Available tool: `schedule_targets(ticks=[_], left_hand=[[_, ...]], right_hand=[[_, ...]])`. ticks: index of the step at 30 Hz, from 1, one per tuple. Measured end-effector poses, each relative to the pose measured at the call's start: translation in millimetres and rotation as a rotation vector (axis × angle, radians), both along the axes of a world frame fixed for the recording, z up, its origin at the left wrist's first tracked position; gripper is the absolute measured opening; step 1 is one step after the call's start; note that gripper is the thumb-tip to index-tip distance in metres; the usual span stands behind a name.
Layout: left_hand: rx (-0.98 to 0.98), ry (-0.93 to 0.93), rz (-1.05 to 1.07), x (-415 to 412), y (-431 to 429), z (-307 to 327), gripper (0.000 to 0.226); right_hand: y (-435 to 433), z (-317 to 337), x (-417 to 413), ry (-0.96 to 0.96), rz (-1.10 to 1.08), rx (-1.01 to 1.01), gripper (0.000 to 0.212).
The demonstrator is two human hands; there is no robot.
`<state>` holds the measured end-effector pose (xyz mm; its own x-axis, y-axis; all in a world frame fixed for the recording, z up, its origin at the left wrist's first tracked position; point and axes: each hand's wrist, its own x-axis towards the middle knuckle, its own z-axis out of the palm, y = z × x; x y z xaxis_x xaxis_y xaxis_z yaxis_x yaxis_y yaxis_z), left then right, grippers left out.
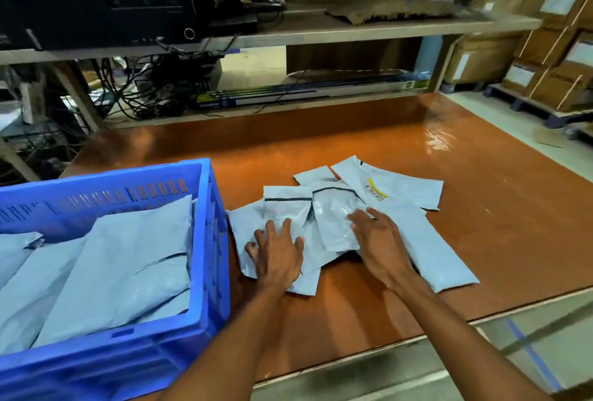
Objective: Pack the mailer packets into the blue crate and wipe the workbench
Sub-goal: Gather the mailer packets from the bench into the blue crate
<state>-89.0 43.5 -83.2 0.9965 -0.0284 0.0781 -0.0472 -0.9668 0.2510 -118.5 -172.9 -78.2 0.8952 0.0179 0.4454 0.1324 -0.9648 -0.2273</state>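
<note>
- At the near left of the orange-brown laminate worktop (353,320) stands the blue slotted plastic crate (215,256), with several pale grey plastic mailer packets (128,266) lying inside it.
- Just right of the crate's wall, the left hand (276,256) lies flat with fingers spread on the loose overlapping pile of grey packets (330,217). It is the hand nearer the crate.
- The right hand (378,240) presses the top packet with fingers splayed and slightly bent, pinching nothing.
- Farther back, a labelled grey packet (410,185) slants away rightward, so gathering the pile probably means sweeping it left.
</note>
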Motion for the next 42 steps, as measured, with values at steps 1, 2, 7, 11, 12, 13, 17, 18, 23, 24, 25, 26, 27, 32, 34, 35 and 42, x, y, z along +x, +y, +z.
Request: schedule_targets(ticks=[1, 2, 7, 11, 12, 13, 17, 18, 23, 24, 25, 26, 27, 32, 34, 35, 42], left_hand=[[-0.001, 0.0, 0.008, -1.4, -0.1, 1.8, 0.053], [-0.002, -0.004, 0.016, -3.1, -0.2, 3.6, 0.056], [-0.029, 0.068, -0.075, 1.0, 2.5, -3.8, 0.069], [-0.007, 0.162, -0.132, 0.2, 4.2, -16.2, 0.068], [0.018, 0.137, -0.133, -1.4, 3.9, -17.0, 0.069], [0.04, 0.116, -0.135, -3.5, 2.8, -17.5, 0.07], [0.089, 0.082, -0.162, -7.1, -3.8, -19.3, 0.056], [0.095, 0.04, -0.176, -8.0, -5.9, -15.4, 0.053], [0.169, -0.104, -0.228, -17.6, -11.3, -6.2, 0.055], [0.15, -0.077, -0.157, -18.7, -10.5, -3.2, 0.053], [0.096, -0.091, -0.099, -18.4, -9.8, 0.8, 0.051], [0.059, -0.125, -0.066, -19.4, -10.3, 9.4, 0.047], [0.045, -0.155, -0.053, -20.2, -11.1, 18.5, 0.045], [0.016, -0.331, 0.017, -13.7, 2.1, 106.4, 0.045], [0.027, -0.45, 0.037, -18.2, 21.4, 151.9, 0.045], [0.05, -0.502, 0.053, -20.7, 35.5, 173.5, 0.046], [0.218, -0.498, 0.146, -60.3, 206.9, 226.1, 0.049]], right_hand=[[-4.4, 2.6, -5.0, 0.021, -0.017, -0.016, 0.025], [-7.3, 5.3, -8.7, 0.038, -0.025, -0.055, 0.027], [14.1, 23.0, 12.4, 0.247, 0.025, -0.007, 0.058], [38.0, -12.8, 20.5, 0.55, 0.057, -0.162, 0.082], [39.6, -21.7, 17.3, 0.526, 0.058, -0.173, 0.089], [39.3, -26.6, 15.1, 0.491, 0.065, -0.169, 0.094], [34.7, -37.4, 13.3, 0.466, 0.137, -0.163, 0.092], [36.0, -36.8, 11.5, 0.491, 0.13, -0.146, 0.086], [33.3, -26.6, 9.8, 0.478, 0.209, 0.059, 0.085], [31.3, -18.9, 9.2, 0.491, 0.217, 0.144, 0.076], [29.7, -11.1, 9.9, 0.469, 0.213, 0.22, 0.066], [27.8, -3.5, 10.4, 0.433, 0.193, 0.291, 0.059], [26.5, 4.4, 11.7, 0.379, 0.171, 0.344, 0.056], [46.6, 77.9, 22.5, 0.109, 0.181, 0.414, 0.053], [68.8, 116.4, 23.7, 0.019, 0.239, 0.431, 0.051], [83.5, 134.4, 23.0, -0.023, 0.269, 0.431, 0.05], [234.3, 205.3, 2.8, -0.108, 0.491, 0.178, 0.055]])
